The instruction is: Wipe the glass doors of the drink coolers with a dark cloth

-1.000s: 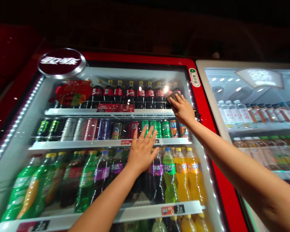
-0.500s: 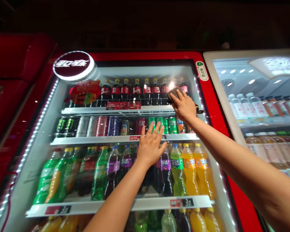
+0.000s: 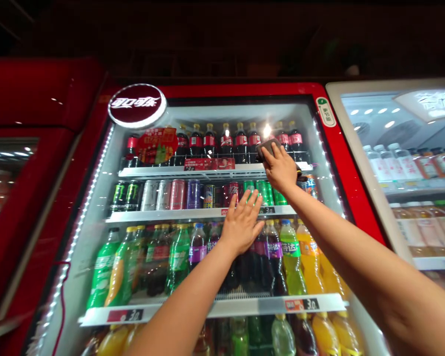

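A dark cloth (image 3: 270, 146) is under the fingers of my right hand (image 3: 282, 168), pressed against the glass door in front of the top shelf of cola bottles (image 3: 241, 143). Part of the cloth shows beyond the right side of that hand. My left hand (image 3: 241, 222) lies flat on the glass, fingers spread, holding nothing. Behind it stand the row of cans (image 3: 178, 194) and the shelf of large bottles (image 3: 198, 244). The door belongs to a red-framed drinks cooler (image 3: 356, 198).
A round lit sign (image 3: 137, 106) sits at the cooler's upper left. To the right stands a pale-framed cooler (image 3: 374, 183) with more bottles. Another red cooler (image 3: 29, 94) is on the left, with a handle low at the edge.
The view has shifted left, so the cooler appears further right. Against the bottles behind the glass, my right hand with the cloth has moved left. My left hand remains flat on the glass.
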